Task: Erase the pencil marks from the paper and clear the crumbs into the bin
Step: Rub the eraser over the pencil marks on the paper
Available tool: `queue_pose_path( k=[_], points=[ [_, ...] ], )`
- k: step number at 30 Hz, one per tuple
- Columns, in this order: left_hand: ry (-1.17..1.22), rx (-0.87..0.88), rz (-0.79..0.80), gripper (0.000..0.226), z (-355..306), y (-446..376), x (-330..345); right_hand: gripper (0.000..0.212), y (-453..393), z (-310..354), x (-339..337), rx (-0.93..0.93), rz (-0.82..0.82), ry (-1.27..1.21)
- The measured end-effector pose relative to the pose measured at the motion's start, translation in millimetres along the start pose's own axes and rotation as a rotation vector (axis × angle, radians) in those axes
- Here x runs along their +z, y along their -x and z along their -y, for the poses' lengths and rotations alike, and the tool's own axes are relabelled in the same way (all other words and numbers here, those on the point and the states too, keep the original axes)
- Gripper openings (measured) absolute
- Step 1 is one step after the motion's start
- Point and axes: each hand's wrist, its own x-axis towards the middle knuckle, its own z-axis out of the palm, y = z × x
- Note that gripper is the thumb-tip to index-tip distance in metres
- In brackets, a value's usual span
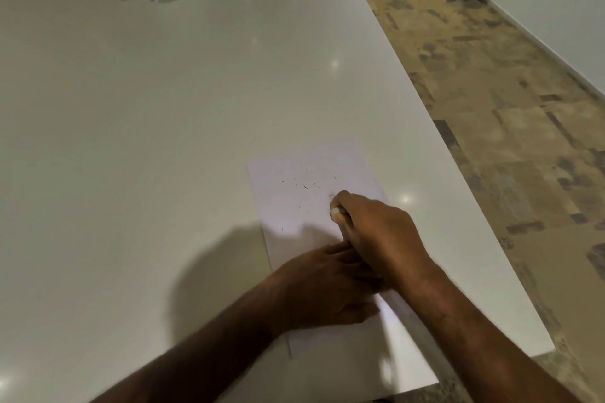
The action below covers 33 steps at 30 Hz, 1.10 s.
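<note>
right hand (pixel 376 232): fingers curled tight round a small pale eraser (pixel 335 212); only its tip shows, poking out on the side toward the left hand. The tip sits on or just above the sheet, I cannot tell which because of blur.
left hand (pixel 324 285): lying on the near part of the paper (pixel 288 206), fingers fairly straight and running under the right wrist. Looks like it is pinning the sheet down; not gripping anything that I can see.
paper: white sheet flat on the white table (pixel 163 141), under both hands, near the table's right edge.
crumbs (pixel 306 185): thin dark slivers scattered on the sheet just beyond the right fingertips, a few more beside the eraser tip.
pencil marks: faint grey smudge (pixel 331 195) right at the right knuckles; otherwise no clear marks visible, though the sheet is partly covered.
bin: not in view.
progress: judging by the crumbs, erasing is well along, possibly on the last patch.
left to do: finish that patch, gather crumbs, take them to the bin. None of the clearing has begun.
</note>
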Motion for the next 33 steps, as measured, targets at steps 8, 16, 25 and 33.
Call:
queue_pose_path(
  k=[8,16,25,33],
  points=[
    [0.025,-0.004,0.015,0.049,-0.3,0.3,0.3,0.011,-13.3,3.9,-0.4,0.03,-0.044,0.046],
    [0.008,0.007,-0.006,0.045,-1.1,1.5,-0.2,0.01,-23.4,4.7,0.9,0.027,-0.077,0.049],
    [0.018,-0.003,-0.004,0.046,-0.8,1.3,-0.3,0.014,-18.9,4.2,3.5,-0.034,-0.084,0.001],
    [0.045,-0.014,-0.012,0.044,-0.7,0.2,-3.2,0.013,-5.2,6.4,2.2,-0.036,-0.069,0.007]
  ],
)
